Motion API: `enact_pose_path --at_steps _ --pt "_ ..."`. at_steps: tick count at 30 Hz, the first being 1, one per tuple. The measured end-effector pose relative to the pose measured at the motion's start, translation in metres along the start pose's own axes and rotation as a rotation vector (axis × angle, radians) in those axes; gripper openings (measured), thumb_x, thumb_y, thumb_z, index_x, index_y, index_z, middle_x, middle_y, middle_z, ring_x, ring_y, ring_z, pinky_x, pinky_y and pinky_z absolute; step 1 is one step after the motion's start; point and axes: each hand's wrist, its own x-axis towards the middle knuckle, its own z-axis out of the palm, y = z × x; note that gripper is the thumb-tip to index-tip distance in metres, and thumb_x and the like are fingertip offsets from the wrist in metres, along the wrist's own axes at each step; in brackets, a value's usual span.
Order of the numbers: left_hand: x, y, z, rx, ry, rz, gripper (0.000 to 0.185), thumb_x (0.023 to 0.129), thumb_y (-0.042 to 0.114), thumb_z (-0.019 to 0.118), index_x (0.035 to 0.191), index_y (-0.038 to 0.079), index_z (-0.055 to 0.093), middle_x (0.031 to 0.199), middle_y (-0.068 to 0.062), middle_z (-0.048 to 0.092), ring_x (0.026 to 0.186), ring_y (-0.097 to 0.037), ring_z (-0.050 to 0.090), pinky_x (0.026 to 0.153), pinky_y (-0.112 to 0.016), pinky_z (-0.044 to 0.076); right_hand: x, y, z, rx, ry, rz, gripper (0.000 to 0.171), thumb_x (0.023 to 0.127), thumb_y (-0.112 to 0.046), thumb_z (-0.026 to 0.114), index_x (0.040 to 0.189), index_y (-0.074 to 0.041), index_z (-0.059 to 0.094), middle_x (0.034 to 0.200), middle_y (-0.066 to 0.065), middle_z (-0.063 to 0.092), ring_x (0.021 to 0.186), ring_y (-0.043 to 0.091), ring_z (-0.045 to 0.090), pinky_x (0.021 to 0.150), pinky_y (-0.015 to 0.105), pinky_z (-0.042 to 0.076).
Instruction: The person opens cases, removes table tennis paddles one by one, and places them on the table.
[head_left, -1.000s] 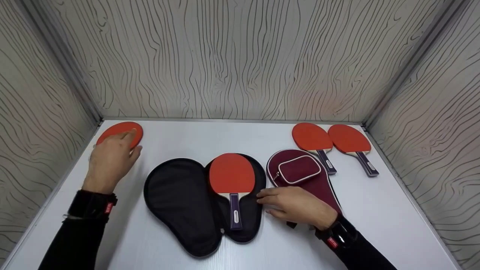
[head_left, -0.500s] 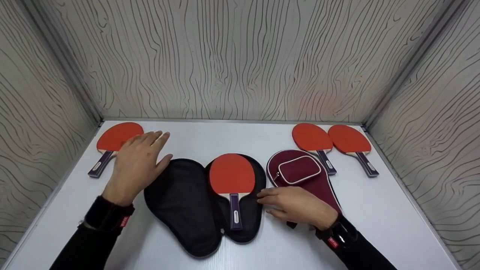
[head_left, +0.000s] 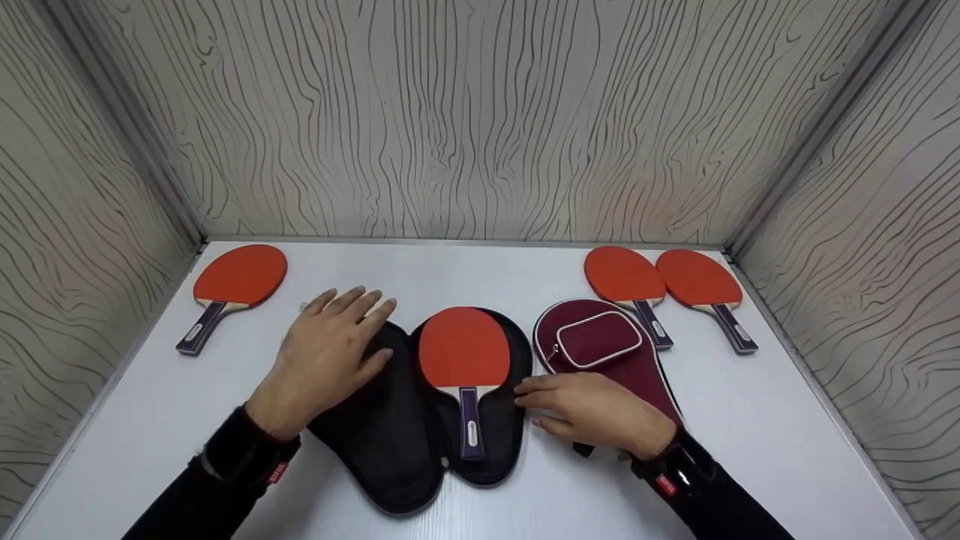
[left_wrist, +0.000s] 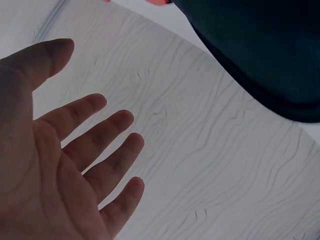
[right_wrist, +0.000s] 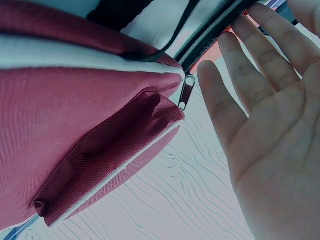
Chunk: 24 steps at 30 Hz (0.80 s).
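Note:
A black paddle case lies spread open on the white table. One red table tennis paddle with a purple handle lies in its right half. My left hand hovers over the upper part of the left half, fingers spread; in the left wrist view this hand holds nothing, apart from the case flap. At the case's right edge are the fingertips of my right hand, whose palm is over a maroon paddle case. Its fingers look extended in the right wrist view, beside the zipper edge.
Another red paddle lies at the far left. Two more, a nearer paddle and an outer paddle, lie at the back right, touching or nearly so. Patterned wall panels enclose the back and both sides of the table.
My left hand has left the far-left paddle, uncovering it, and moved right and towards me, over the black case's left half. The right hand has stayed still.

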Motion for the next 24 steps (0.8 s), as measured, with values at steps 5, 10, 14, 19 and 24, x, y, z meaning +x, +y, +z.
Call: enact_pose_path --at_steps 5,10,14,19,24 --pt "-0.001 0.018 0.007 0.009 -0.033 0.07 0.062 0.107 0.045 0.085 0.16 0.015 0.073 0.158 -0.011 0.077 0.152 -0.035 0.072 0.132 -0.057 0.056 0.0 0.0 0.0 -0.011 -0.001 0.002 0.035 0.112 -0.019 0.075 0.145 -0.018 0.084 0.153 -0.001 0.081 0.146 0.016 0.076 0.116 0.04 0.068" --pt "-0.001 0.032 0.014 0.022 -0.059 0.161 0.065 0.104 0.047 0.088 0.16 0.017 0.074 0.158 -0.008 0.078 0.151 -0.03 0.073 0.13 -0.053 0.058 0.0 0.0 0.0 -0.008 -0.004 0.0 0.035 0.112 -0.02 0.075 0.146 -0.018 0.084 0.154 -0.001 0.081 0.146 0.016 0.076 0.117 0.04 0.068" --pt "0.0 0.044 0.02 0.034 -0.087 0.231 0.065 0.102 0.048 0.089 0.159 0.019 0.075 0.158 -0.006 0.079 0.151 -0.027 0.073 0.13 -0.051 0.058 0.001 0.0 0.0 -0.009 -0.001 -0.009 0.034 0.112 -0.02 0.075 0.146 -0.018 0.084 0.153 -0.001 0.081 0.146 0.017 0.076 0.116 0.041 0.068" --pt "0.0 0.061 0.023 0.074 -0.156 0.335 0.064 0.102 0.05 0.089 0.158 0.023 0.075 0.158 -0.002 0.078 0.153 -0.023 0.071 0.133 -0.048 0.056 0.001 0.0 -0.001 -0.002 -0.016 -0.001 0.035 0.113 -0.02 0.074 0.147 -0.018 0.083 0.154 0.0 0.081 0.147 0.018 0.076 0.118 0.042 0.067" --pt "-0.001 0.078 0.025 0.15 -0.199 0.442 0.066 0.101 0.059 0.088 0.159 0.03 0.074 0.159 0.005 0.076 0.151 -0.018 0.07 0.132 -0.043 0.056 0.001 0.0 -0.001 0.003 -0.038 0.014 0.036 0.114 -0.021 0.073 0.149 -0.019 0.082 0.156 -0.001 0.08 0.149 0.017 0.074 0.121 0.042 0.066"
